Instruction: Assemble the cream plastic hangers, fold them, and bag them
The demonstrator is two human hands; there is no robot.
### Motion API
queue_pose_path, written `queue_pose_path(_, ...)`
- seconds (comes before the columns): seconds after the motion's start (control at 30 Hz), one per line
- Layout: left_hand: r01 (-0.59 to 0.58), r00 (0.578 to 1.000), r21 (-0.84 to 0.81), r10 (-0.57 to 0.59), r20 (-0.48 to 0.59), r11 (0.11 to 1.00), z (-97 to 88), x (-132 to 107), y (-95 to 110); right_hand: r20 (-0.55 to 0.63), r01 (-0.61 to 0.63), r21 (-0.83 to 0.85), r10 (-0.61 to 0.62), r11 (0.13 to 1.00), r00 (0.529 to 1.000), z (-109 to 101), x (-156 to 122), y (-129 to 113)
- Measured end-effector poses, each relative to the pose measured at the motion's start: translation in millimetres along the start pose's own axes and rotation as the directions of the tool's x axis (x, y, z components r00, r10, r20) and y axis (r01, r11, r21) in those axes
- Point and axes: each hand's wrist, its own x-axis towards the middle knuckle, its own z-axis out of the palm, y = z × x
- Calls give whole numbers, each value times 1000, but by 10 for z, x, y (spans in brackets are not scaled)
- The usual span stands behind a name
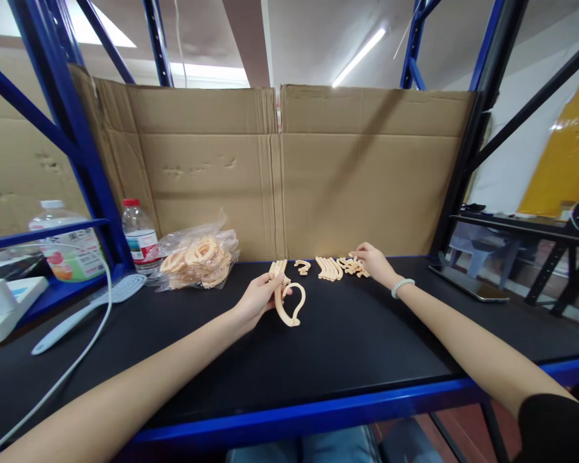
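Observation:
My left hand is closed on a pale beige curved ring piece, which has a gap at its upper left and is held above the black tabletop. Just behind that hand lie several straight beige strips. My right hand reaches to the back of the table, its fingertips pinched at a pile of small beige pieces; what sits between them is too small to make out. Left of the pile are several curved strips side by side. A small hooked piece lies between the two groups.
A clear plastic bag of beige rings stands back left, near a red-capped bottle. A pale hairbrush and white cable lie at left. A phone rests at right. Cardboard walls the back.

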Motion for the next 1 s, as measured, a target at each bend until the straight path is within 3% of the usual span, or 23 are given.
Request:
queue_pose_path(0.1,9,999,-30,-8,38,1000,-15,-3,-9,78,0,-9,1,1000,997,71,-14,87)
queue_pose_path(0.2,5,999,-55,-3,50,998,-23,4,-13,85,-7,-18,8,1000,996,24,-17,45)
queue_pose_path(0.3,12,1000,-68,-10,28,998,3,-14,8,24,44,20,-45,999,999,-102,-34,-293)
queue_pose_path(0.33,14,1000,-71,-13,20,997,16,-26,18,-37,120,80,-117,990,992,-152,-51,-476)
queue_pose_path(0.43,10,1000,-74,-10,3,997,47,-60,41,-118,393,231,-375,890,919,-296,-135,-1099)
queue_pose_path(0.5,-2,1000,-75,1,-10,997,51,-72,47,-36,563,238,-572,792,820,-362,-200,-1436)
queue_pose_path(0.57,-13,1000,-74,11,-24,997,46,-75,48,40,658,220,-681,720,731,-389,-253,-1627)
queue_pose_path(0.63,-13,1000,-71,11,-29,997,39,-73,47,106,691,187,-713,698,693,-382,-285,-1677)
queue_pose_path(0.77,-16,999,-62,14,-31,998,41,-57,26,131,667,147,-682,731,719,-332,-302,-1598)
queue_pose_path(0.87,-118,988,-36,114,-108,992,27,-21,-10,94,620,170,-639,766,763,-296,-296,-1553)
queue_pose_path(0.93,-289,926,110,307,-220,951,-2,6,-21,68,568,193,-588,800,806,-279,-293,-1541)
queue_pose_path(0.97,-389,866,251,444,-228,886,-21,14,-17,58,541,204,-562,816,825,-272,-292,-1537)
queue_pose_path(1.0,-484,796,412,584,-159,772,-39,16,-5,51,520,212,-541,827,839,-267,-292,-1534)
